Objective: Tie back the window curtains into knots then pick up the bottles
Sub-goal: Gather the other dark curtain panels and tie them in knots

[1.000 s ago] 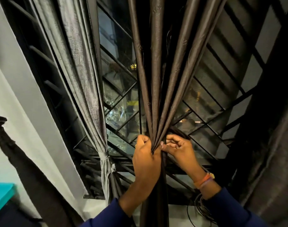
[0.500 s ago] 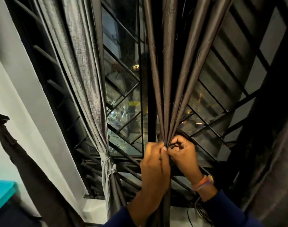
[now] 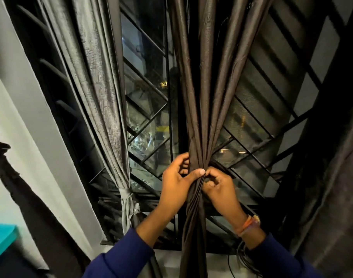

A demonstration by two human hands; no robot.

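Both hands have climbed and closed in since a second ago, and the dark brown curtain (image 3: 199, 97) is now bunched into a tighter waist between them. Left hand (image 3: 177, 183) curls round the gathered cloth from the left, thumb pressed across the front. Right hand (image 3: 219, 187) is up against it on the other side, fingers curled and pinching the folds just beside that thumb. The bundle runs straight up and down, fanning into smooth, slightly shiny pleats above and hanging as a narrow rope below the wrists. So the loose tail lies directly under the fingers, and either hand can reach it, the left a touch better placed. Over to the left, the grey curtain (image 3: 103, 101), coarser and more textured, already sits knotted low down by the black window grille (image 3: 151, 157). No bottles in sight. A knot here looks like the next job.
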